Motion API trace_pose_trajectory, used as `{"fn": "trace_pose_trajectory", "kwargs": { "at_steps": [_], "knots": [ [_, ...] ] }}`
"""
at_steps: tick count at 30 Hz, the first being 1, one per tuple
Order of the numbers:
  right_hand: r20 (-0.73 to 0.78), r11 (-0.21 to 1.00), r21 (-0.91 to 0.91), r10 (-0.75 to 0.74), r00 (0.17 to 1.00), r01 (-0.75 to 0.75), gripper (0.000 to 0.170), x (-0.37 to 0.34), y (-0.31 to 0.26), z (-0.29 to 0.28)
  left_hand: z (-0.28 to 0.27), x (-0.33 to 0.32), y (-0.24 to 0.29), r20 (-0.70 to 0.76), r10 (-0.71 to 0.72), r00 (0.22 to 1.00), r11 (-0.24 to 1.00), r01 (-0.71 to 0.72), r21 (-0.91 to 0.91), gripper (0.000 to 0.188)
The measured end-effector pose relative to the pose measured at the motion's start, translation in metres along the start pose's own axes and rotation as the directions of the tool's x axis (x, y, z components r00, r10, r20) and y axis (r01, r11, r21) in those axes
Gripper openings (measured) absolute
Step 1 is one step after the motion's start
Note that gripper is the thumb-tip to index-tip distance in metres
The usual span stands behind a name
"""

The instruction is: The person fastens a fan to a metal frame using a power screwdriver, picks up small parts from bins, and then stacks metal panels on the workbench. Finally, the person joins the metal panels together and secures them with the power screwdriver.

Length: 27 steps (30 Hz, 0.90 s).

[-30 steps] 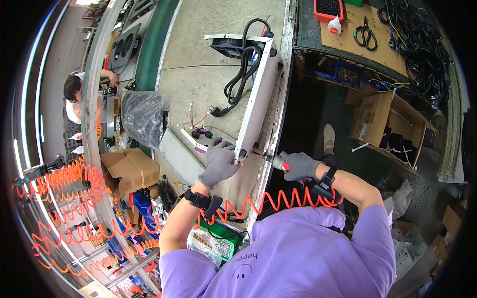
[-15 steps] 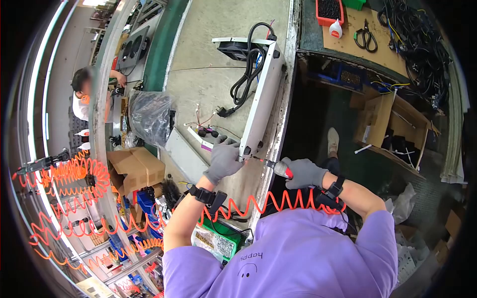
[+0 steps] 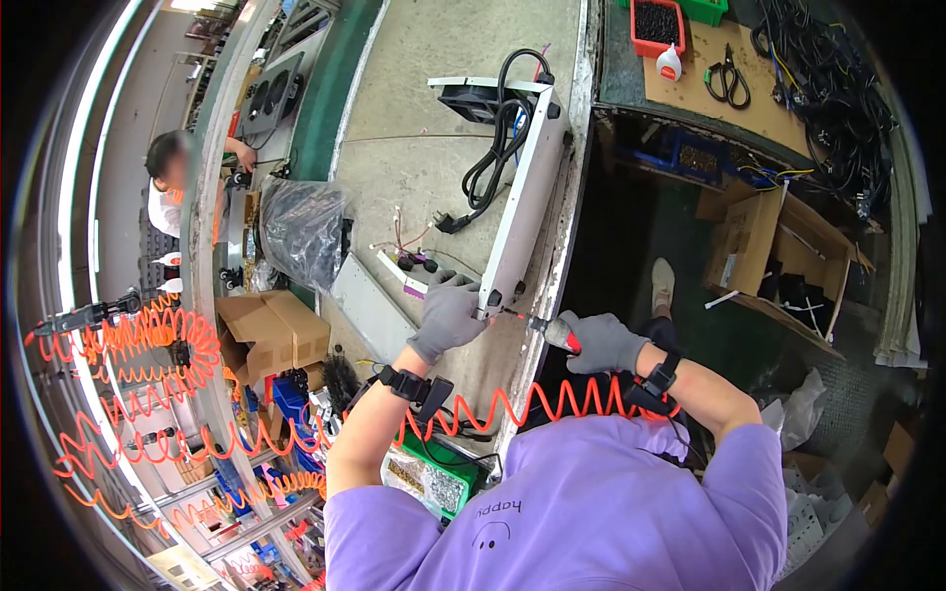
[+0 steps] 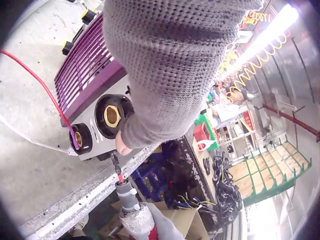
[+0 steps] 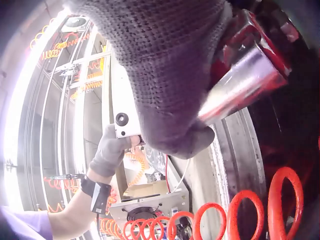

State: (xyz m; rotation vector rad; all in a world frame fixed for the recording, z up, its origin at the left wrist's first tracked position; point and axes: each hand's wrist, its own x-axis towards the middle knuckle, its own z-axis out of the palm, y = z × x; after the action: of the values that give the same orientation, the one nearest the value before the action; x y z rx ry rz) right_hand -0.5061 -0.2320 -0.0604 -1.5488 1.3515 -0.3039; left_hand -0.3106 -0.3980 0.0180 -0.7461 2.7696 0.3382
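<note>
Driver bit at housing end, both hands busy

Long white housing (image 3: 524,202) lies along the work surface (image 3: 394,177), right at its long edge by the floor gap. Left hand (image 3: 446,320), gray glove, grips the housing's end nearest the person; fingertip beside a black ring with a brass nut (image 4: 112,116). Right hand (image 3: 603,343), gray glove, wrapped round a power driver (image 3: 552,333) out past that edge, bit pointing at the same end; can't tell if the tip touches. Purple grille (image 4: 90,75) next to the ring. Black fan (image 3: 468,101) at the housing's far end; black cable (image 3: 483,182) looped beside it, plug on the surface. Flat gray panel (image 3: 372,307) nearer the opposite long edge, clear plastic bag (image 3: 304,231) over that edge. Red coiled hose (image 3: 552,399) crosses in front of the person. Open carton (image 3: 778,266) on the floor past the gap.
</note>
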Motion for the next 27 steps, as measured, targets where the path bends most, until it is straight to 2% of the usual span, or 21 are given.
{"fn": "trace_pose_trajectory", "kwargs": {
  "at_steps": [4, 7, 9, 10, 12, 13, 14, 16, 20, 23, 25, 26, 27],
  "knots": [
    [-0.027, 0.997, -0.077, -0.012, 1.0, 0.01, 0.061, 0.003, 0.005, 0.003, 0.002, 0.001, -0.001, 0.009, -0.007, 1.0, 1.0, 0.007, -0.028, 0.023],
    [-0.006, 1.0, -0.008, 0.003, 1.0, -0.003, 0.061, 0.003, 0.004, 0.003, 0.001, 0.001, 0.0, 0.014, -0.01, 1.0, 1.0, 0.011, -0.027, 0.023],
    [0.044, 0.946, 0.324, -0.044, 0.998, 0.027, 0.06, 0.005, 0.007, 0.005, -0.001, 0.002, 0.001, 0.014, -0.003, 1.0, 1.0, 0.003, -0.011, 0.023],
    [0.044, 0.945, 0.325, -0.041, 0.998, 0.025, 0.06, 0.005, 0.007, 0.002, -0.001, 0.001, 0.001, 0.015, 0.003, 1.0, 1.0, -0.003, 0.004, 0.023],
    [0.183, 0.738, 0.672, -0.093, 0.979, -0.056, 0.058, 0.007, 0.004, -0.007, 0.0, 0.0, 0.001, -0.011, 0.018, 1.0, 1.0, -0.018, 0.003, 0.023],
    [0.063, 0.867, 0.495, -0.099, 0.993, 0.055, 0.059, 0.013, 0.01, 0.0, 0.0, 0.0, 0.001, -0.039, 0.032, 0.999, 0.999, -0.032, 0.004, 0.023],
    [0.064, 0.868, 0.495, -0.096, 0.993, 0.052, 0.059, 0.012, 0.012, -0.001, 0.001, 0.0, 0.001, -0.039, 0.034, 0.999, 0.999, -0.034, 0.001, 0.023],
    [0.14, 0.953, 0.301, -0.003, 0.99, -0.039, 0.06, 0.009, 0.002, -0.017, 0.003, 0.001, 0.0, -0.059, 0.022, 0.998, 1.0, -0.023, -0.018, 0.022],
    [0.125, 0.972, 0.234, -0.019, 0.992, -0.01, 0.061, 0.009, 0.0, -0.019, -0.002, 0.001, 0.001, -0.035, 0.029, 0.999, 0.999, -0.029, -0.025, 0.022],
    [0.136, 0.981, 0.19, 0.019, 0.991, -0.045, 0.058, 0.005, -0.006, -0.025, 0.001, 0.001, 0.002, -0.028, -0.011, 1.0, 0.999, 0.009, -0.051, 0.022],
    [0.132, 0.991, 0.123, 0.038, 0.99, -0.054, 0.054, 0.003, -0.008, -0.026, -0.003, 0.001, 0.004, 0.054, -0.063, 0.997, 0.997, 0.065, -0.034, 0.029],
    [0.126, 0.994, 0.1, 0.041, 0.991, -0.054, 0.054, 0.0, -0.01, -0.031, -0.001, 0.0, 0.003, 0.03, -0.064, 0.998, 0.997, 0.065, -0.038, 0.029],
    [0.203, 0.986, 0.139, 0.067, 0.977, -0.097, 0.055, -0.004, -0.015, -0.038, 0.0, 0.0, 0.002, -0.012, -0.01, 1.0, 0.999, 0.01, -0.05, 0.026]
  ]
}}
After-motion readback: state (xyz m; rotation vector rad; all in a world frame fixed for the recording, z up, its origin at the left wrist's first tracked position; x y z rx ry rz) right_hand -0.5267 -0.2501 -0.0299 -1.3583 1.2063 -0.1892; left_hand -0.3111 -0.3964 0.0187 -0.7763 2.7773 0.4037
